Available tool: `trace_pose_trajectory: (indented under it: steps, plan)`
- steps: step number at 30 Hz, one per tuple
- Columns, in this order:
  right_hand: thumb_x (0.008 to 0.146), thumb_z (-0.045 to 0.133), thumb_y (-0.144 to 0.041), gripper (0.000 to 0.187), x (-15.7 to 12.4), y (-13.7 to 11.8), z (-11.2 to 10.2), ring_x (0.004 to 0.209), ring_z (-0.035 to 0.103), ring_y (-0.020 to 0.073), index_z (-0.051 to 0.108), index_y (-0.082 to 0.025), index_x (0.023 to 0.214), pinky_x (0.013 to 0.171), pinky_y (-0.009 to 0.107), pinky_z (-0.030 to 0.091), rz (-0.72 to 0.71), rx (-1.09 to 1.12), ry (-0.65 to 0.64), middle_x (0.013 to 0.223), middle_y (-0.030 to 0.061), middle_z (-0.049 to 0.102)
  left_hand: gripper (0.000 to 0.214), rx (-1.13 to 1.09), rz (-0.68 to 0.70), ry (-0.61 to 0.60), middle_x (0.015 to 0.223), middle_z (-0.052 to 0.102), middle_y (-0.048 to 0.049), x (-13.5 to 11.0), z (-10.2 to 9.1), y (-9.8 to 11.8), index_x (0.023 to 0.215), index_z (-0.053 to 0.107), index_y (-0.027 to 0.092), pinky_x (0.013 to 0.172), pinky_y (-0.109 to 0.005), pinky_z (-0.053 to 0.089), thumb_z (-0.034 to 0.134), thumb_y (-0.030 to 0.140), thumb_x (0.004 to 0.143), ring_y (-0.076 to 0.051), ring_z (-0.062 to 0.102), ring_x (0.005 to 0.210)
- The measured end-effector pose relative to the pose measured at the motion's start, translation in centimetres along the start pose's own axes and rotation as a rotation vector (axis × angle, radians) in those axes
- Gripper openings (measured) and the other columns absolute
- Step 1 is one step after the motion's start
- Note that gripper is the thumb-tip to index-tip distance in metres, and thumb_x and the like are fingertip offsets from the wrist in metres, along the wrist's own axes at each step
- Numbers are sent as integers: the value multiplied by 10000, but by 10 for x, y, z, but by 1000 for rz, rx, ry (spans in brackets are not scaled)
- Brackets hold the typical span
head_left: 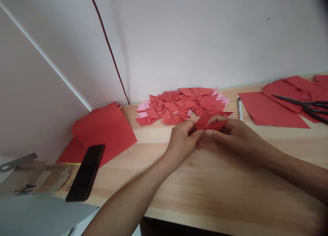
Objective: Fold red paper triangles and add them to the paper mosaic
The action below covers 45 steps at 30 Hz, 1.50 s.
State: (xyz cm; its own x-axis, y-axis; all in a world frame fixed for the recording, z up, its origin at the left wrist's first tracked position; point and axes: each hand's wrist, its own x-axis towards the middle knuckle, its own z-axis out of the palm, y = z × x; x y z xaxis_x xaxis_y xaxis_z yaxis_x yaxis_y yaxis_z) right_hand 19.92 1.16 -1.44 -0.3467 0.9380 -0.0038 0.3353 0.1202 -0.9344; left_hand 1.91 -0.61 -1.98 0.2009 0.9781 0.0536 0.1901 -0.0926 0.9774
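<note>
My left hand (183, 140) and my right hand (230, 133) meet over the middle of a wooden table (217, 188). Both pinch a small folded piece of red paper (214, 125) between their fingertips, just above the tabletop. Right behind them lies a pile of several folded red paper triangles (183, 105), some with pink undersides, reaching back to the wall.
A stack of red paper sheets (102, 131) lies at the left with a black phone (85, 172) across its near edge. A white pen (240, 108) lies right of the pile. More red sheets (271, 109) with black scissors (306, 106) lie at the far right.
</note>
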Motion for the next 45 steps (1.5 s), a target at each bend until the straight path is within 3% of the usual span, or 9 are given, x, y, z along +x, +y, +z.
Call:
trace_pose_trajectory:
  steps: [5,10,15,19,22,27,32,38,45]
  plan:
    - [797,686,-523,287,-1,-1,-1,668,638,196,668,-237,784,569,295,455,-47,56,-28,746,19,716,108,-73,23,-57,674,612,-9,2,-1,-2,804,584,140,541,-237,486,611,232,854,-119,600,540]
    - [831,658,-518,299,3,4,-2,708,650,199,707,-226,794,612,297,468,-76,34,-47,797,25,738,185,-281,-67,-125,694,634,-19,5,-3,-7,842,584,115,541,-221,508,665,281,827,-110,631,535]
    - [874,590,-519,347,6,7,-3,750,662,217,735,-212,797,638,315,476,-82,-60,-26,809,33,750,253,-356,-121,-115,696,660,-35,6,-5,-9,781,555,117,533,-206,512,703,321,802,-108,645,536]
    - [886,581,-501,332,6,8,-3,787,674,222,728,-215,806,676,327,491,-111,-38,-48,829,33,749,238,-327,-124,-124,703,658,-33,6,-5,-7,794,561,116,536,-199,512,689,315,824,-102,645,544]
    - [867,607,-505,311,6,10,-2,807,672,224,719,-217,830,701,335,491,-111,-32,4,857,37,751,194,-270,-128,-103,710,655,-31,6,-4,-5,791,553,123,498,-181,479,666,273,838,-100,640,534]
    - [835,643,-514,302,6,10,-1,657,594,179,701,-232,928,586,304,432,-93,-47,40,761,11,705,100,-160,-64,-78,675,634,-19,5,-5,-4,790,572,126,500,-200,465,615,200,843,-101,610,514]
    - [846,636,-511,290,5,5,-3,715,607,182,690,-227,868,631,298,444,-126,30,-1,792,20,696,126,-100,-10,-83,657,618,-12,5,-7,-1,754,572,133,536,-220,471,626,217,831,-101,585,522]
    - [835,636,-527,312,5,5,0,793,653,225,693,-225,886,692,341,483,-78,-3,14,862,43,715,89,-96,-64,-105,655,619,-1,6,-3,-4,847,575,148,509,-217,457,593,234,849,-111,595,504]
    - [845,603,-563,365,4,1,2,787,635,218,696,-217,773,696,343,478,-134,3,18,847,45,710,217,-4,5,-103,596,580,11,4,-6,-3,725,562,155,502,-204,428,626,323,847,-90,541,486]
